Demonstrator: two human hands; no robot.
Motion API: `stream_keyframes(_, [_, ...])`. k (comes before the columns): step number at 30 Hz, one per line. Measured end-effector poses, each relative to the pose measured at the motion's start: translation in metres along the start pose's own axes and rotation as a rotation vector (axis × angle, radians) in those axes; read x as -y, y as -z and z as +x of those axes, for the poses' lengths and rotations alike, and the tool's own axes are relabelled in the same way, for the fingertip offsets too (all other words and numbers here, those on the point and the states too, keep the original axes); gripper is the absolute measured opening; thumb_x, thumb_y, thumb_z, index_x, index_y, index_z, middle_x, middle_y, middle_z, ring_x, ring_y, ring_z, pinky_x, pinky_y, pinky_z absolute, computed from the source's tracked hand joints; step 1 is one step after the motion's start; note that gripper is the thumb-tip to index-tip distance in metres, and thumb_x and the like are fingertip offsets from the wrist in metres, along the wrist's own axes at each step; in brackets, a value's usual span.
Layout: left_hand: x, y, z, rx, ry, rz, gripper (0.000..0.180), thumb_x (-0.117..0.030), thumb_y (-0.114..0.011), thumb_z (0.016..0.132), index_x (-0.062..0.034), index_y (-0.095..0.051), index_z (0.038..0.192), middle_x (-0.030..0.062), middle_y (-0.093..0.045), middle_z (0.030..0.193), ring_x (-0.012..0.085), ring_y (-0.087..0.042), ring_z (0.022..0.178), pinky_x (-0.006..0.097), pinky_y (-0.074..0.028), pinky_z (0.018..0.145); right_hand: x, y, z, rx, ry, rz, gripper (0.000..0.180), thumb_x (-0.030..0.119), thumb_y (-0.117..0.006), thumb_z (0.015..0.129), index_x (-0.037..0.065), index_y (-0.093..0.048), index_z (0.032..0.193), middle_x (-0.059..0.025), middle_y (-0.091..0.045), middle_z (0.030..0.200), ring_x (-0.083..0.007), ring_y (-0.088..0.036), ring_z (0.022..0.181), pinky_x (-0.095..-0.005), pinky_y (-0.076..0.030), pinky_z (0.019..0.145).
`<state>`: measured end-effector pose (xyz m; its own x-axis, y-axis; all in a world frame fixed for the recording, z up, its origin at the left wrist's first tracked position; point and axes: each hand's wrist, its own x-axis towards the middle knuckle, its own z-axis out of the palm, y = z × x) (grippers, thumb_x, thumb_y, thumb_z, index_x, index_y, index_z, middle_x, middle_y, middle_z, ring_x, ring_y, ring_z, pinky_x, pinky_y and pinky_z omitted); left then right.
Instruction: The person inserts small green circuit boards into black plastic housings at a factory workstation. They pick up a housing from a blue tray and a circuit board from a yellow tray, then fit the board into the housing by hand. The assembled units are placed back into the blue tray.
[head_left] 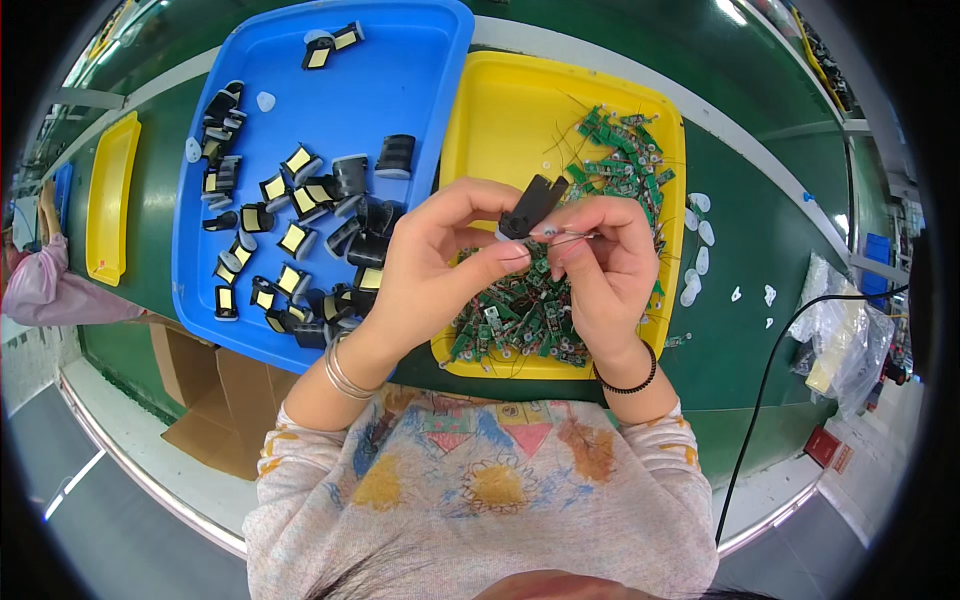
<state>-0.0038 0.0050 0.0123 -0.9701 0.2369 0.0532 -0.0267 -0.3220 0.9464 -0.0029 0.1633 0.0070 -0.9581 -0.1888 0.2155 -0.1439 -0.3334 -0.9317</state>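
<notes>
Between my fingers, above the yellow tray [500, 80], is a black plastic housing [535, 203] with a pale lower end. My left hand [440, 245] grips it between thumb and fingers. My right hand [610, 265] is closed close beside it, thumb and forefinger pinching a small part with thin wires [572, 237]; its exact kind is partly hidden by the fingertips. Underneath, many small green circuit boards [625, 160] with thin leads are heaped in the yellow tray.
At left, a blue tray [330, 90] holds many black housings [295, 240] with yellowish pads. White oval pieces [703, 260] lie right of the yellow tray, near plastic bags [845, 330] and a black cable [765, 380]. Farther left are another yellow tray [112, 200], a cardboard box [225, 400] and another person's sleeve [75, 285].
</notes>
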Motion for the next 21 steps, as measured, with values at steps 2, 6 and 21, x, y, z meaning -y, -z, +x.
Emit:
stream_keyframes(2, [-0.005,-0.004,0.000,-0.033,0.056,-0.042,0.023,0.001,-0.059,0.076,0.0039,-0.053,0.099,0.0082,-0.054,0.100,0.0147,-0.054,0.093,0.026,-0.048,0.077,-0.002,0.001,0.001,-0.028,0.045,-0.054,0.017,-0.004,-0.054,0.080,0.000,-0.046,0.094,-0.0091,-0.053,0.090,-0.0131,-0.053,0.081,-0.0211,-0.043,0.067])
stream_keyframes(6, [-0.007,-0.004,0.000,-0.053,0.082,-0.088,0.022,0.000,-0.060,0.076,0.0044,-0.054,0.097,0.0096,-0.054,0.101,0.0154,-0.054,0.093,0.026,-0.048,0.078,-0.005,0.002,0.003,-0.034,0.117,-0.087,0.017,-0.002,-0.056,0.079,0.001,-0.047,0.093,-0.0089,-0.049,0.089,-0.0131,-0.049,0.081,-0.0220,-0.041,0.069])
stream_keyframes(21, [0.000,-0.001,-0.001,-0.030,-0.090,0.176,0.022,0.000,-0.066,0.070,0.0002,-0.057,0.091,0.0110,-0.056,0.099,0.0168,-0.056,0.091,0.027,-0.050,0.076,-0.008,0.001,0.004,-0.098,0.350,-0.439,0.018,-0.006,-0.067,0.065,0.001,-0.058,0.078,-0.0075,-0.057,0.072,-0.0156,-0.053,0.065,-0.0231,-0.041,0.057])
